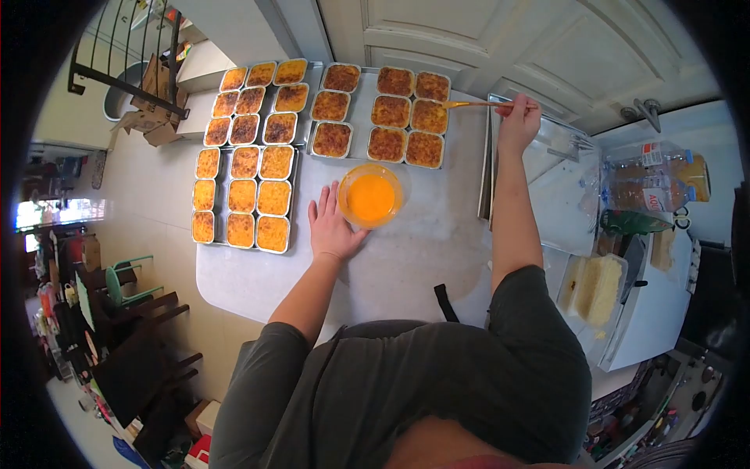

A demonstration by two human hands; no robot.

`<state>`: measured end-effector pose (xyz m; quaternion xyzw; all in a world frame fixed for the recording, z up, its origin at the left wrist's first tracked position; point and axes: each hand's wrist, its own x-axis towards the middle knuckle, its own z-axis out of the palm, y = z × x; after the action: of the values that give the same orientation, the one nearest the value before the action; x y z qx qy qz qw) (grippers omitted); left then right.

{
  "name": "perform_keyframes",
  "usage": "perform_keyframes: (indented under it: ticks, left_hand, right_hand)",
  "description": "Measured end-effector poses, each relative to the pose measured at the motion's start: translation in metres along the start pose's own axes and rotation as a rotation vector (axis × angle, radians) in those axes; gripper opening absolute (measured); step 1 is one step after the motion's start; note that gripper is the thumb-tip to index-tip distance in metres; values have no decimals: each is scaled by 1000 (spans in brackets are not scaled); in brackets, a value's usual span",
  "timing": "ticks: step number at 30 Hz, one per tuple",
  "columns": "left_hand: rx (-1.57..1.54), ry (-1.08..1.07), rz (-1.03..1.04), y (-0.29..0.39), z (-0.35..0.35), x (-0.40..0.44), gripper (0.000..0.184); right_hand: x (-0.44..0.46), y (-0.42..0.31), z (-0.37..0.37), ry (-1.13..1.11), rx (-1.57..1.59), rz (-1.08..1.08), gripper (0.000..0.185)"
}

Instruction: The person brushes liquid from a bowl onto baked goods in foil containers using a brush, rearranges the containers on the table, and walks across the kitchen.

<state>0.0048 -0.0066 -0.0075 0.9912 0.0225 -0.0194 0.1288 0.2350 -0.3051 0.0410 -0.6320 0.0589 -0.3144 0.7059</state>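
My right hand [521, 117] is closed round the handle of a pastry brush [478, 103]. The brush's wet orange tip lies over a browned foil-cup bake [430, 116] in the right column of the far tray. Beside a clear bowl [370, 195] of orange-yellow liquid, my left hand [334, 227] lies on the table with its fingers spread. Its index finger and thumb touch the bowl's left side and near edge. Several more foil cups with browned yellow tops stand on the left tray [223, 195] and on the far tray [358, 141].
The pale table [422, 258] carries the trays and bowl. On the right stand a large metal tray [558, 180], plastic bottles [644, 187], scissors [681, 217] and a tub with a pale yellow block [598, 289]. A white door [500, 39] borders the far side. A green chair [129, 281] stands left.
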Motion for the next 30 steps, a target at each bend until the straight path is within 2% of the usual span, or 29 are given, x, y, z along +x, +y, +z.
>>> perform_keyframes:
  ticks: [4,7,10,13,30]
  left_hand:
    - [-5,2,0,-1,2,-1,86]
    - [-2,12,0,-2,2,0,87]
    - [1,13,0,-1,3,0,87]
    - [8,20,8,-1,3,0,87]
    - [-2,24,2,-1,1,0,88]
  right_hand:
    - [-12,5,-7,-4,-116,-3,22]
    - [-14,8,-15,62,-9,52,22]
    - [-15,12,-14,91,-47,23,22]
    - [-20,7,-14,52,-52,85,22]
    - [-28,1,-11,83,1,17,20]
